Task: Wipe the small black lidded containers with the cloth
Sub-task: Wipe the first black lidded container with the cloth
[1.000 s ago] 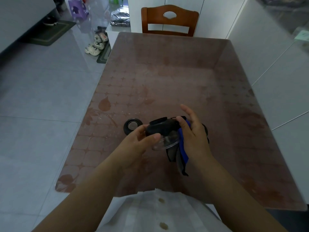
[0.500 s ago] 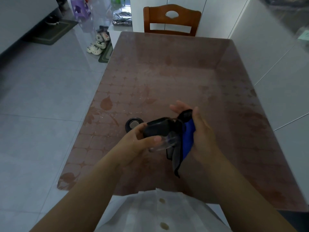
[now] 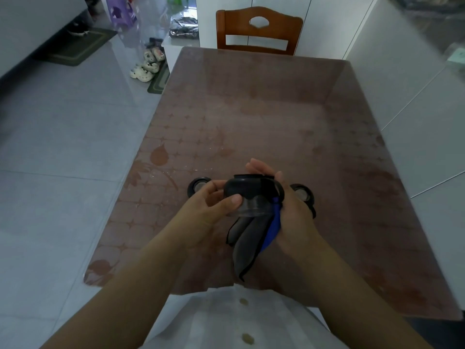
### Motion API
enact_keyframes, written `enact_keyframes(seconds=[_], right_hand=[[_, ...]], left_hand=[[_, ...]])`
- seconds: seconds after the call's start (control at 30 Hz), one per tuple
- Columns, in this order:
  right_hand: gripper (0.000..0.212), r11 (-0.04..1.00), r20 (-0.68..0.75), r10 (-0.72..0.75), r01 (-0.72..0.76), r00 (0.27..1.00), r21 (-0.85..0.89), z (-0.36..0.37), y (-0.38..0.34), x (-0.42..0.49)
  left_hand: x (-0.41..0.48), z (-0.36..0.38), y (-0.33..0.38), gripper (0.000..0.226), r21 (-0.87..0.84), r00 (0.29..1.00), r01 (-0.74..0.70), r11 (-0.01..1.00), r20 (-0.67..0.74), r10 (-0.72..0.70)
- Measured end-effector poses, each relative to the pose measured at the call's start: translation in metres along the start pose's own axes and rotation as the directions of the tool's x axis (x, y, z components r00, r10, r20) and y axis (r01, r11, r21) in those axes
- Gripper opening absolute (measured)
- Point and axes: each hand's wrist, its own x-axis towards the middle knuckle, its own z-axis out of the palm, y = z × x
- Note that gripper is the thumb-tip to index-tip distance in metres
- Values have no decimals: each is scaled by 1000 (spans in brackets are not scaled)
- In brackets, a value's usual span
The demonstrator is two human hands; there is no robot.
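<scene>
A small container with a black lid and a clear body [image 3: 247, 195] is held above the near part of the table, lid pointing away from me. My left hand [image 3: 208, 210] grips it from the left, thumb across its clear body. My right hand [image 3: 289, 205] presses a blue and grey cloth [image 3: 254, 235] against its right side; the cloth's grey end hangs down. A second black container [image 3: 197, 187] sits on the table just left of my hands. A third [image 3: 303, 195] shows to the right, partly hidden behind my right hand.
The brown patterned table [image 3: 264, 122] has its left edge near my left arm and a white wall along its right side. A wooden chair [image 3: 259, 28] stands at the far end. Slippers [image 3: 148, 64] and a mat lie on the tiled floor at far left.
The held container has been turned so its black lid faces more upward and away. My right hand has slid with the cloth around its right side, and the third container has come into view.
</scene>
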Motion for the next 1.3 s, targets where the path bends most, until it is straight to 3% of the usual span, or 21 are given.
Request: enact_keyframes(seconds=[0.17, 0.27, 0.4, 0.5, 0.6, 0.7, 0.77, 0.87, 0.9, 0.97, 1.07, 1.17, 1.3], right_hand=[[56, 987, -125, -57, 37, 991, -159, 6, -2, -2], [35, 963, -166, -78, 31, 983, -269, 9, -6, -4], [27, 920, -133, -117, 57, 984, -388, 19, -4, -7], [37, 883, -85, -122, 69, 989, -464, 25, 3, -7], [34, 833, -63, -164, 104, 984, -544, 24, 4, -6], [28, 874, -86, -158, 99, 984, -475, 22, -3, -5], [35, 922, -106, -138, 89, 985, -376, 20, -5, -5], [56, 972, -72, -50, 32, 996, -232, 19, -4, -7], [61, 977, -53, -26, 14, 998, -215, 18, -3, -8], [62, 977, -39, -20, 11, 999, -213, 18, 0, -9], [56, 964, -43, -34, 22, 998, -267, 18, 2, -9], [38, 924, -33, -54, 37, 998, -381, 21, -2, -8], [32, 851, 31, -119, 118, 992, -511, 31, -5, -9]], left_hand=[[-1, 4, 2, 50, 178, 997, -7, 984, -81, 22], [-3, 11, 6, 46, 234, 994, -34, 972, -93, 57], [-4, 20, 9, 55, 267, 996, -4, 964, -86, 28], [-4, 21, 9, 48, 215, 997, 5, 977, -74, 11], [-2, 15, 2, 79, 196, 993, 28, 980, -121, -4], [-2, 5, -2, 86, 116, 996, 16, 993, -94, -5], [-1, -1, 0, 79, 15, 999, -22, 1000, -42, 23], [0, -4, 3, 98, -92, 998, -50, 995, 36, 54], [-1, -3, 5, 94, -99, 997, -48, 994, 52, 53], [-3, -1, 8, 57, -111, 998, -24, 993, 59, 31], [-2, -6, 3, 21, 4, 998, 46, 999, -49, -46], [-3, -11, 3, 41, 142, 996, 0, 990, -85, 13], [-6, -12, 8, 78, 244, 998, -40, 969, -46, 53]])
